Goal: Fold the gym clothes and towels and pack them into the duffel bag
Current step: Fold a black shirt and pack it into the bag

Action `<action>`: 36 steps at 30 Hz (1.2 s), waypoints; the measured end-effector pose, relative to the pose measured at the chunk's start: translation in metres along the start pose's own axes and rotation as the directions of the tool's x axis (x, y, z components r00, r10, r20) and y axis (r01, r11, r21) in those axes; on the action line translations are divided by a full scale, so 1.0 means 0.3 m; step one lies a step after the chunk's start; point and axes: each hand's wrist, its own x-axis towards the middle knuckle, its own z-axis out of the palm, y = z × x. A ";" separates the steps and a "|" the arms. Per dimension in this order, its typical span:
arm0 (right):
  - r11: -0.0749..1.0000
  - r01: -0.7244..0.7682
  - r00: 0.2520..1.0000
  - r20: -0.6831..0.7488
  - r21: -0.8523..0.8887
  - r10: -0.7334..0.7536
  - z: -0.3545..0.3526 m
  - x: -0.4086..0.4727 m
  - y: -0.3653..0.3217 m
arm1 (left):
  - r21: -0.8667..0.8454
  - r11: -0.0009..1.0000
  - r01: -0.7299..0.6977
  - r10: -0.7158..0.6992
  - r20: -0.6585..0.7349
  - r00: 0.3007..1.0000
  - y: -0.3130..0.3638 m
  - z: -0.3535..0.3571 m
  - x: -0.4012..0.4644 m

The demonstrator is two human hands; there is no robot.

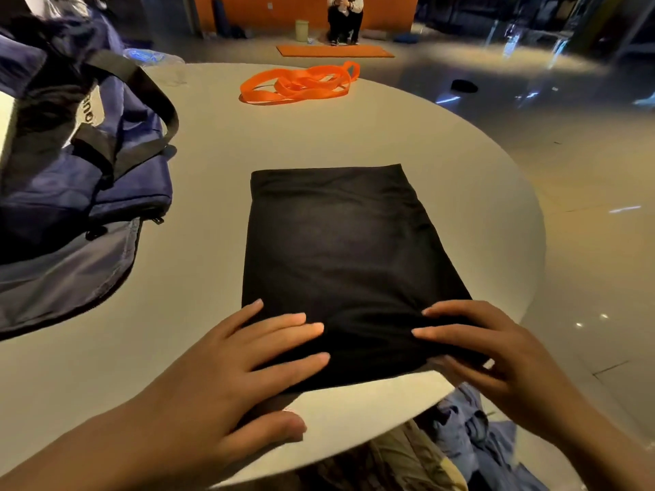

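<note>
Both hands lie at the bottom of the frame, on the near end of a folded black garment [340, 264]. From there, going by size, the round pale table [198, 249] fills most of the picture, and the garment lies flat on its middle as a long rectangle. At the upper left a dark blue duffel bag [85, 164] rests on the table, well apart from the garment, with black straps and its flap lying open toward the camera. An orange strap [297, 85] lies coiled at the far side of the table. Below the table edge, at the lower right, some blue and tan clothes [460, 444] lie in a heap. The left hand [227, 380] rests flat on the near left corner with fingers spread. The right hand [496, 352] holds the near right corner, fingers straight on top and other fingers under the edge of the cloth.
</note>
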 end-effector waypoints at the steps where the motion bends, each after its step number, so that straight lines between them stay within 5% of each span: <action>1: 0.994 0.054 0.998 -0.040 -0.096 -0.058 0.020 0.002 0.008 | 0.000 1.000 0.023 -0.023 -0.035 0.999 0.021 0.009 0.000; 3: 0.968 0.113 0.986 -0.095 -0.223 -0.137 0.057 0.001 0.030 | -0.059 0.991 0.116 -0.122 -0.115 0.986 0.055 0.017 0.010; 5: 0.984 0.070 0.981 -0.169 -0.165 -0.098 0.081 0.001 0.035 | -0.096 0.978 0.185 -0.200 -0.174 0.964 0.084 0.013 0.030; 9: 0.985 0.061 0.970 -0.221 -0.163 -0.097 0.054 0.048 -0.010 | 0.007 0.982 0.189 -0.180 -0.274 0.945 0.092 0.014 0.059; 12: 0.960 0.180 0.972 -0.112 -0.213 -0.207 0.004 0.084 -0.048 | 0.083 0.984 0.158 -0.124 -0.320 0.939 0.049 0.012 0.042; 16: 0.957 0.239 0.971 0.055 -0.165 -0.233 -0.050 0.054 -0.064 | -0.237 0.951 0.198 -0.270 -0.329 0.905 0.015 -0.078 0.001; 21: 0.976 0.134 0.991 -0.011 0.169 -0.134 -0.146 -0.007 -0.075 | -0.661 0.743 0.102 -0.451 -0.383 0.806 -0.017 -0.186 -0.007; 24: 0.869 0.135 0.984 -0.167 0.477 -0.062 -0.183 0.032 -0.095 | -0.719 0.695 -0.007 -0.474 -0.465 0.748 -0.012 -0.255 0.039; 28: 0.771 0.083 0.956 -0.270 0.631 0.118 -0.194 0.183 -0.101 | -0.743 0.664 -0.085 -0.443 -0.482 0.755 -0.056 -0.334 0.153; 31: 0.786 -0.129 0.912 -0.239 0.605 0.334 -0.155 0.351 -0.014 | -0.746 0.657 0.110 -0.566 -0.392 0.725 -0.198 -0.308 0.273; 33: 0.878 -0.293 0.900 -0.202 0.379 0.387 -0.100 0.454 0.062 | -0.589 0.722 0.362 -0.609 -0.294 0.737 -0.307 -0.248 0.342; 36: 0.867 -0.472 0.870 -0.078 0.159 0.488 -0.004 0.511 0.144 | -0.384 0.712 0.588 -0.676 -0.148 0.722 -0.389 -0.134 0.378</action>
